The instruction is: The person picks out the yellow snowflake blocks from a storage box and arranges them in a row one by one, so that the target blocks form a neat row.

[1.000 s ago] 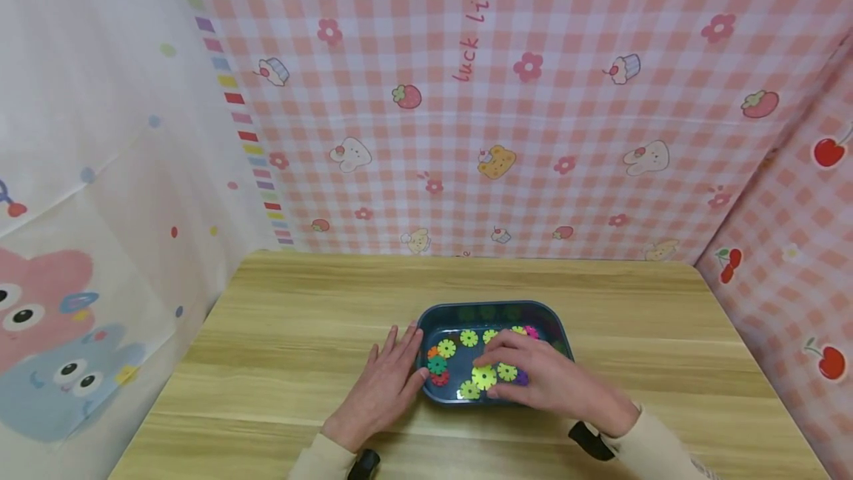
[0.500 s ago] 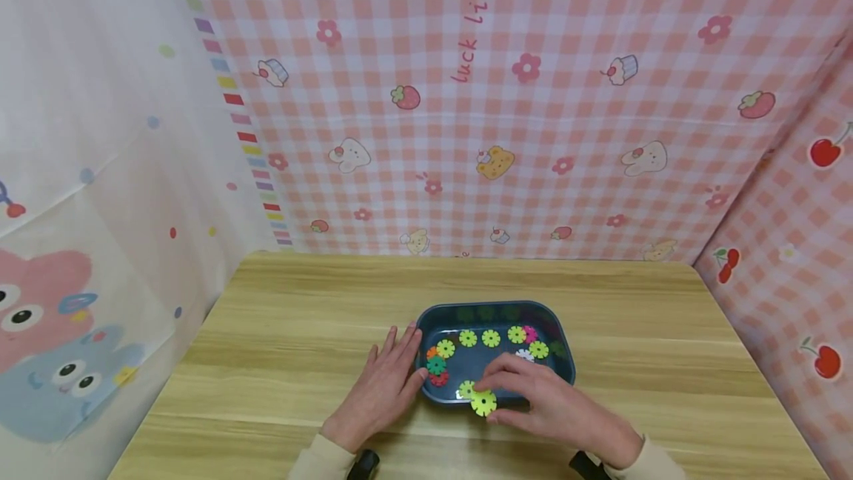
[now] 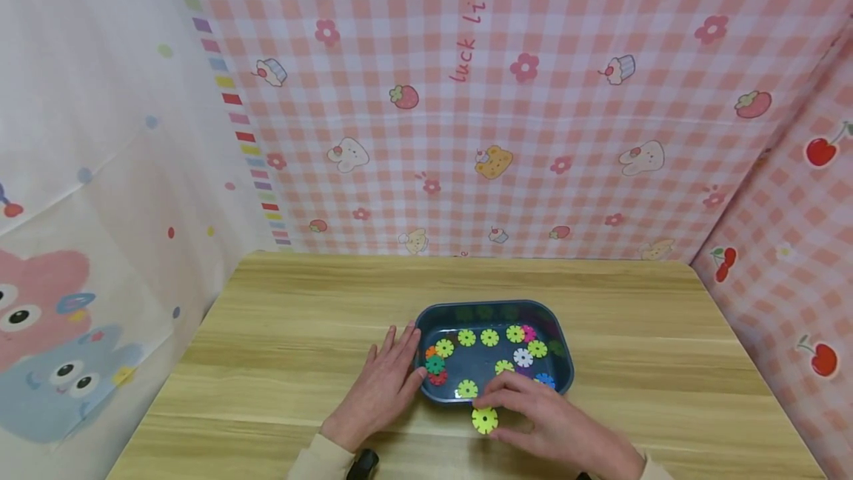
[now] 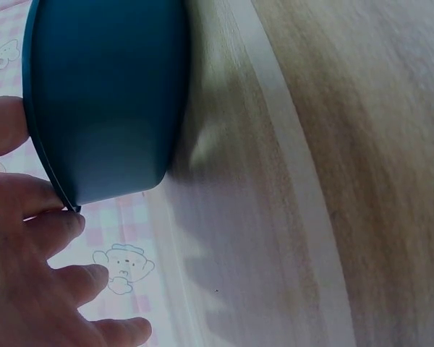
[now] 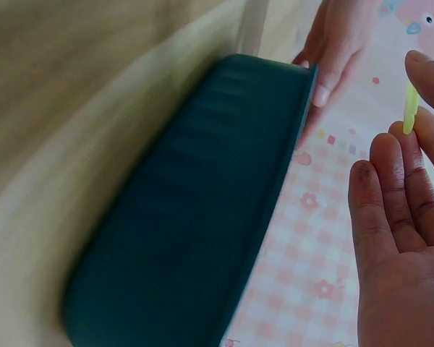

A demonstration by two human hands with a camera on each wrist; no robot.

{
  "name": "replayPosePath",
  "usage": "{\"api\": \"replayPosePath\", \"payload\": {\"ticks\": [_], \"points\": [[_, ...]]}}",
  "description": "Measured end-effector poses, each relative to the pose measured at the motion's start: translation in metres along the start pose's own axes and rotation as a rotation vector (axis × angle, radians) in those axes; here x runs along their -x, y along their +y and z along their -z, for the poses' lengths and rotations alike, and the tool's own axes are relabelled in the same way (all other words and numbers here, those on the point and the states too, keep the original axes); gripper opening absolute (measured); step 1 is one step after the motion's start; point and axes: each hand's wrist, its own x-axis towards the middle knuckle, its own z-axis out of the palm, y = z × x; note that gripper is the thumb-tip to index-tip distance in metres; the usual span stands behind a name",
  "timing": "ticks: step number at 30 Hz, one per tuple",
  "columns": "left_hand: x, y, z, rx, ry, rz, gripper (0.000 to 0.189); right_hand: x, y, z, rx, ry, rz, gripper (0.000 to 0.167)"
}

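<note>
A dark blue tray (image 3: 493, 396) holds several small notched plastic discs, mostly yellow-green. My right hand (image 3: 549, 417) pinches a yellow-green notched disc (image 3: 485, 420) between thumb and fingers, just off the tray's near rim. Seen edge-on in the right wrist view, that same disc (image 5: 411, 108) sits at the fingertips, the other fingers extended. At the tray's left end my left hand (image 3: 380, 387) touches the rim with fairly straight, spread fingers. The left wrist view has its fingertips (image 4: 87, 282) around the tray's corner.
A wood-grain table (image 3: 320, 295) carries the tray. Inside lie a white disc (image 3: 523, 358), a green disc (image 3: 435, 364) and a blue disc (image 3: 545, 380), among others. Behind the table hangs a pink checked cloth (image 3: 466, 132), with more cloth at both sides.
My right hand has lifted the yellow-green disc from over the tray and brought it toward me, past the near rim. The left hand stays at the tray's left end.
</note>
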Motion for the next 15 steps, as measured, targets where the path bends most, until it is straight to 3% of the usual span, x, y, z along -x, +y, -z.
{"api": "replayPosePath", "payload": {"ticks": [3,9,15], "points": [[0.000,0.000,0.000,0.004,0.002,0.001,0.060,0.004,-0.001,-0.003,0.000,-0.025,-0.017,0.036],[0.000,0.000,-0.001,0.000,0.005,0.002,0.060,0.007,-0.001,-0.006,-0.123,-0.115,-0.090,0.033],[0.000,0.000,-0.001,0.003,0.002,0.003,0.060,0.010,0.001,-0.011,-0.141,-0.137,-0.060,0.033]]}}
